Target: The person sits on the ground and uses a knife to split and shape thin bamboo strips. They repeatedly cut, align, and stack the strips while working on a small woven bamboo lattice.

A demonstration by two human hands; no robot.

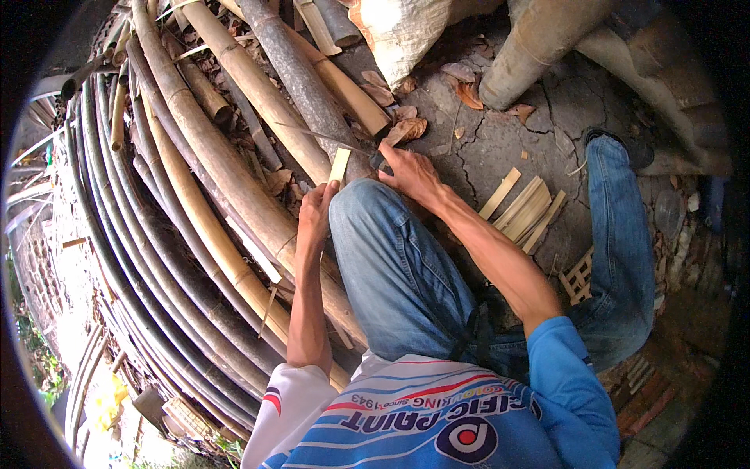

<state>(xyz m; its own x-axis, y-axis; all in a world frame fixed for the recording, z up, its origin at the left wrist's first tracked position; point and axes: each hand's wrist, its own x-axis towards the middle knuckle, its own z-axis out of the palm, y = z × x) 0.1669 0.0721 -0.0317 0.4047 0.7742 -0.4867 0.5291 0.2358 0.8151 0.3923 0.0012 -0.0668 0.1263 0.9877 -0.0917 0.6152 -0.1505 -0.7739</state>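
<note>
My left hand [314,205] is closed round the lower end of a short, pale split bamboo strip [340,165], which points up beside my bent knee. My right hand [412,173] grips the dark handle of a knife [326,137]. Its thin blade reaches leftward, just past the top of the strip; whether the two touch I cannot tell. Both hands are over a thick greyish bamboo pole [301,74], close to the knee. Several similar pale strips [525,205] lie in a small pile on the ground, to the right of my right forearm.
Long bamboo poles [205,227], some tan and some dark, lie stacked along my left side. At the top are a whitish sack [398,35] and a thick upright bamboo post [525,59]. Dry leaves [408,130] litter the cracked ground [500,129]. A small lattice piece [578,277] lies near my right leg.
</note>
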